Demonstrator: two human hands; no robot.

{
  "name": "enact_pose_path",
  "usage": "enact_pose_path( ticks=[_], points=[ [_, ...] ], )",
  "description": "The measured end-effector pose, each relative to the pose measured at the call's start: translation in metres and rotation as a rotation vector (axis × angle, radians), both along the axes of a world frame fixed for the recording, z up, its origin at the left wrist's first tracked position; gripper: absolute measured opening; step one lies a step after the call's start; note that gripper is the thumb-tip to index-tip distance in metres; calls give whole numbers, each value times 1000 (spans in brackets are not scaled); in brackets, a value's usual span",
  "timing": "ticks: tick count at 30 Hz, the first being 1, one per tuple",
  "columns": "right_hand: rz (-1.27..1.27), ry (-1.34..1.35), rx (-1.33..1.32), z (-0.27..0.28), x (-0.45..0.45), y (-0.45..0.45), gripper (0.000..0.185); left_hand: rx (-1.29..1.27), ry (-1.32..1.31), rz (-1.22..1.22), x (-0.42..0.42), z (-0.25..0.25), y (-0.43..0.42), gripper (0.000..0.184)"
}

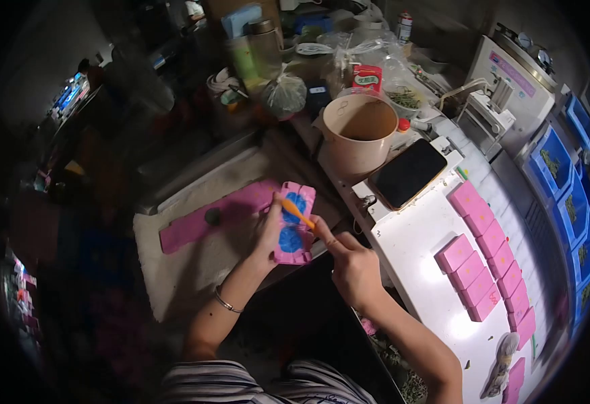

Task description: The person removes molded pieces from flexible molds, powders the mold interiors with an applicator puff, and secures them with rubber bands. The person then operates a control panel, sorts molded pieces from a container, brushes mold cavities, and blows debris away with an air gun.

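My left hand [268, 229] is closed on the left edge of a pink block-shaped mold [304, 256], tilted up toward me. Two round blue areas [290, 240] show on its face. My right hand [355, 269] pinches a slim orange tool [297, 214] whose far end lies over the mold's face near my left thumb; I cannot make out its tip. Behind my left hand, a long pink strip or row of blocks [200, 225] lies on a pale padded surface [157, 269], with a small dark round spot on it.
On the right, a white table [402, 249] bears rows of pink blocks [473, 276] and a white-bristled brush [508, 347]. A black-screened phone [409, 173] lies beside a beige bucket [359, 138]. Blue trays [554, 168] stand far right; plastic bags [286, 94] clutter the back.
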State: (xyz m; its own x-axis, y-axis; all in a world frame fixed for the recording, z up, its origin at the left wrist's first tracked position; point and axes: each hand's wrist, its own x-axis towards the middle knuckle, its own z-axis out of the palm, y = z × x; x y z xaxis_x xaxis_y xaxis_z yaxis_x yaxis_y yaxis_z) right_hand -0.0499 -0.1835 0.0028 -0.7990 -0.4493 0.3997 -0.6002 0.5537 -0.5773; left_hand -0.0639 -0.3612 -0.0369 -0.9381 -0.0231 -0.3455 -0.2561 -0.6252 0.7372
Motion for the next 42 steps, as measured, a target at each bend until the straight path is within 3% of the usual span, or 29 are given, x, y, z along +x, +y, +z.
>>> enact_pose_path(
  ticks=[2, 3, 7, 9, 10, 11, 12, 13, 14, 15, 16, 17, 19, 21, 23, 26, 29, 31, 38, 40, 42],
  points=[
    [-49, -22, 108, -10, -4, -3, 65, 104, 36, -141, 9, -5, -6, 56],
    [-100, -4, 132, -11, -11, -1, 70, 21, -25, 125, 8, 13, 16, 54],
    [-149, -49, 152, -3, -6, 16, 68, -157, -97, 64, 24, 16, 7, 57],
    [-148, -115, 254, 17, 20, 35, 67, -476, -191, 43, 28, 7, -10, 64],
    [-159, -173, 347, 26, 34, 46, 66, -740, -72, 126, 31, -6, -25, 64],
    [-192, -223, 402, 30, 49, 57, 61, -771, -25, 190, 33, -20, -43, 57],
    [-228, -276, 457, 33, 65, 67, 56, -898, 168, 401, 31, -30, -54, 46],
    [-234, -281, 463, 37, 77, 76, 56, -1167, -84, 275, 43, -11, -73, 38],
    [-286, -315, 402, 41, 87, 85, 54, -1159, -263, 303, 48, 6, -80, 39],
    [-338, -347, 340, 40, 95, 92, 52, -1641, -187, 370, 47, -20, -113, 43],
    [-346, -351, 341, 34, 102, 102, 52, -1850, -185, 373, 46, -33, -138, 44],
    [-332, -360, 319, 27, 107, 112, 51, -1851, -172, 365, 49, -28, -145, 44],
    [-364, -366, 295, 24, 111, 115, 51, -1972, -281, 101, 42, -17, -148, 40],
    [-288, -140, 386, 30, 108, 107, 49, -2011, -356, -30, 34, -24, -158, 32],
    [-219, -252, 444, 32, 107, 113, 46, -2045, -360, -85, 31, -22, -155, 27],
    [-196, -321, 485, 21, 116, 127, 42, -2086, -270, 14, 24, -41, -164, 26],
    [-156, -385, 450, 16, 120, 135, 38, -2127, -434, 94, 25, -16, -147, 25],
    [-156, -417, 397, 19, 122, 137, 36, -2088, -336, -95, 27, 3, -133, 26],
    [-89, -384, 347, 14, 123, 144, 37, -2205, -428, -65, 31, -23, -151, 24],
    [-62, -400, 398, 19, 122, 143, 37, -2195, -363, -3, 29, -8, -143, 18],
    [-42, -390, 388, 25, 117, 142, 37, -2138, -22, 112, 23, 26, -121, 14]
  ],
)
